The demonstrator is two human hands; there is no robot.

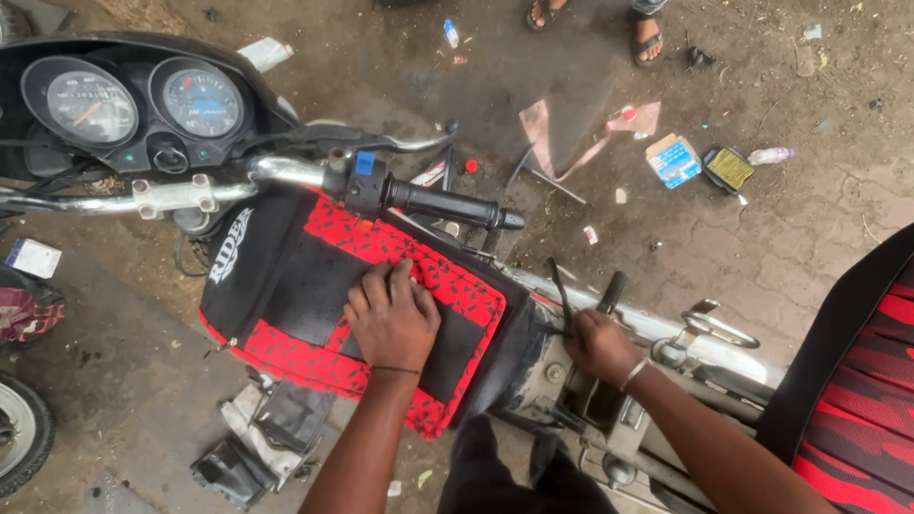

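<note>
On the tank cover [381, 286], lying lengthwise toward the handlebar [286, 176], our left hand [390, 319] presses flat, fingers together; our right hand [600, 345] grips a black strap [562, 295].

Two bare forearms, sleeveless to frame edge; thin dark thread band at left hand [391, 322] wrist, plain silver metal bangle at right hand [599, 345] wrist.
</note>
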